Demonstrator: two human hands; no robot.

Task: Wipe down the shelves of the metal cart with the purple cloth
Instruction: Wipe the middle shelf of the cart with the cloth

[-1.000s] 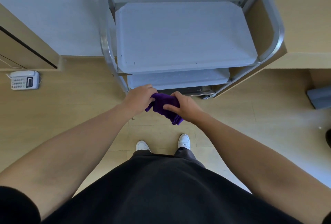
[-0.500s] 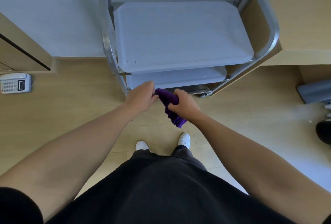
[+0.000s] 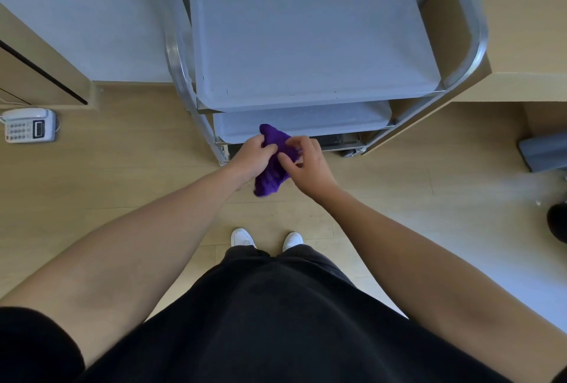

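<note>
A metal cart (image 3: 171,45) stands against the wall in front of me, with a flat grey top shelf (image 3: 306,42) and a lower shelf (image 3: 337,117) showing beneath it. I hold a crumpled purple cloth (image 3: 271,174) in the air just in front of the cart's lower shelf. My left hand (image 3: 251,157) grips the cloth from the left. My right hand (image 3: 306,165) pinches its right side with curled fingers. The cloth's upper tip overlaps the lower shelf's front edge in the view.
A white desk phone (image 3: 29,125) lies on the wooden floor at left beside a wooden cabinet (image 3: 36,73). A wooden desk (image 3: 521,30) adjoins the cart's right side. A grey object (image 3: 543,151) and a dark one (image 3: 557,224) sit at far right.
Both hands have reworked the cloth; it spread from a tight bundle into a longer piece, its tip now raised toward the lower shelf. The view shifted slightly.
</note>
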